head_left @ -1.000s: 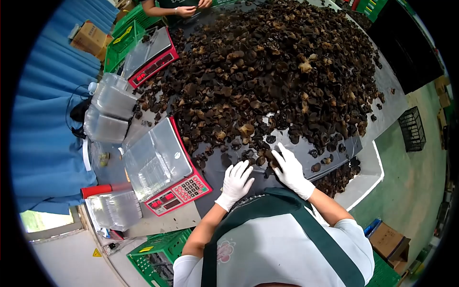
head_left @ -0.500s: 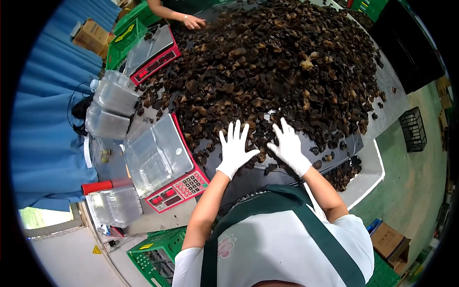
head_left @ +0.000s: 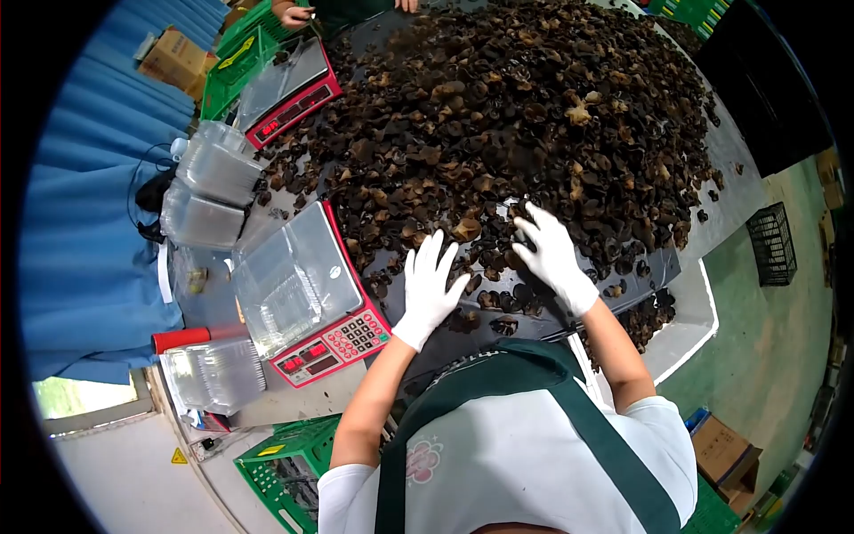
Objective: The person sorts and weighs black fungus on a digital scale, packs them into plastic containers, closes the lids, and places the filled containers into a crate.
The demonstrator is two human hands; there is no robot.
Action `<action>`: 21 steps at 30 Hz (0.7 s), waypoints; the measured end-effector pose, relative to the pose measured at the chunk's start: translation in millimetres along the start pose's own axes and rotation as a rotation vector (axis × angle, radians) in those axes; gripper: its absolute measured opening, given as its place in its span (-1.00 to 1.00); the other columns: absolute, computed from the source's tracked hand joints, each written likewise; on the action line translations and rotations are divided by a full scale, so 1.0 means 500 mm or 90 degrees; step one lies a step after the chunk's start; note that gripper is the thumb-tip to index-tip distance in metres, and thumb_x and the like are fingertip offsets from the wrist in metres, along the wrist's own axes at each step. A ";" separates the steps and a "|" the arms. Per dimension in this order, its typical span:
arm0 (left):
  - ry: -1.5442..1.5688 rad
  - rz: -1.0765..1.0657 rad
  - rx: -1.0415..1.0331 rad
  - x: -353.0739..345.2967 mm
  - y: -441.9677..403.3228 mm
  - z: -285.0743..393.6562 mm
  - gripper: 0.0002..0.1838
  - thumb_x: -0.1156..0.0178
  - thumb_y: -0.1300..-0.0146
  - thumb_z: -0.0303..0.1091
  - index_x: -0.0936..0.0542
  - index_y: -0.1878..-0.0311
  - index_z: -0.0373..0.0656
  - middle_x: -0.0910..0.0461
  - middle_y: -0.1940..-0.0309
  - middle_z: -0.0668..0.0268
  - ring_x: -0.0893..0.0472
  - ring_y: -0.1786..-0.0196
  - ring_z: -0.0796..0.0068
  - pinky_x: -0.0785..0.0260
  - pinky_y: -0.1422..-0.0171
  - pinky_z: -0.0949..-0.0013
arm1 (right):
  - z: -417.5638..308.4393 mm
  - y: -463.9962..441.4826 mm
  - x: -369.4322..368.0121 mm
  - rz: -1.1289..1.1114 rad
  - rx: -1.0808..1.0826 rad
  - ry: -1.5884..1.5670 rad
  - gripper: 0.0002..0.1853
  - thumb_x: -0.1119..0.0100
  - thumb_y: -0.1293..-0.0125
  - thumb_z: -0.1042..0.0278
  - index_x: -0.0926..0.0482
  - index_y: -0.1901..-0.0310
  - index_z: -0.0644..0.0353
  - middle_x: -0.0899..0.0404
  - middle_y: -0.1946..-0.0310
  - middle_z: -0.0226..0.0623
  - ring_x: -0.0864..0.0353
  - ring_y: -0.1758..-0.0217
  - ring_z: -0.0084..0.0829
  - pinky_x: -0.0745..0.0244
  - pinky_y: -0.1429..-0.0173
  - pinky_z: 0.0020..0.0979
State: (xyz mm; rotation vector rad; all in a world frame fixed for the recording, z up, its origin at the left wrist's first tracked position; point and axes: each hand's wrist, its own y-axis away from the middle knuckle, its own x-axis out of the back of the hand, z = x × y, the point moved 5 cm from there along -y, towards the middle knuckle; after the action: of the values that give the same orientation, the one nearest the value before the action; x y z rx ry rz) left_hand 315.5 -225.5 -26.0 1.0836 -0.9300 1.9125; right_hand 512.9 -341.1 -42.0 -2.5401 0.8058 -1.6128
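Observation:
A wide heap of dark wood ear mushrooms (head_left: 498, 133) covers most of the table. At its near edge lies my left hand (head_left: 429, 289) in a white glove, fingers stretched and thumb apart, holding nothing I can see. My right hand (head_left: 553, 255), gloved too, rests on the heap's near edge to the right, its fingers spread over the mushrooms. Several loose mushrooms (head_left: 509, 301) lie on the dark table surface between the two hands. Left of my left hand is a red scale (head_left: 351, 343) with clear plastic trays (head_left: 294, 276) on its plate.
A second red scale (head_left: 289, 93) stands farther back, near another person's hand (head_left: 294, 16). Stacked clear containers (head_left: 209, 191) are at the left. A white bin (head_left: 689, 334) with mushrooms sits at the right table edge. Green crates (head_left: 285, 472) and a black crate (head_left: 770, 242) stand around.
My right hand has moved slightly up and right; my left has shifted slightly left. More loose mushrooms lie between them. The other person's hand has drawn back from the heap.

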 end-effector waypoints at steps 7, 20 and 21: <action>-0.112 -0.037 -0.052 -0.084 -0.092 -0.055 -0.47 -0.18 -0.13 -0.31 -0.44 -0.24 0.06 -0.42 -0.18 0.25 -0.22 -0.40 0.13 0.05 -0.47 -0.14 | -0.004 -0.010 -0.042 -0.207 -0.026 0.211 -0.42 -0.39 -0.01 0.05 -0.55 -0.08 0.09 -0.19 -0.38 -0.07 -0.05 -0.48 -0.05 -0.07 -0.44 0.01; -0.014 0.042 -0.044 0.000 0.119 -0.021 -0.52 -0.35 -0.05 -0.35 -0.53 -0.10 -0.05 -0.59 0.14 0.33 -0.47 -0.20 0.29 -0.07 -0.40 0.06 | -0.076 0.056 -0.027 -0.148 -0.025 -0.003 -0.66 -0.30 -0.12 0.11 -0.64 0.09 0.06 -0.64 0.40 -0.26 -0.61 0.25 -0.20 -0.54 0.19 -0.21; -0.006 0.016 -0.059 0.002 0.122 -0.015 -0.49 -0.37 -0.05 -0.28 -0.53 -0.13 -0.05 -0.58 0.11 0.32 -0.47 -0.20 0.28 -0.07 -0.40 0.04 | -0.100 0.054 -0.034 -0.173 -0.054 0.024 -0.66 -0.33 -0.09 0.08 -0.62 0.17 0.10 -0.62 0.41 -0.20 -0.61 0.25 -0.20 -0.53 0.18 -0.21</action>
State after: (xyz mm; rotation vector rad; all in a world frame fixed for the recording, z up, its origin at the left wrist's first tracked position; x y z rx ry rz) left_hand 260.1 -247.5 -41.7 1.0317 -1.0313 1.8663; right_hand 453.8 -345.0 -41.0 -2.7900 0.5609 -1.7374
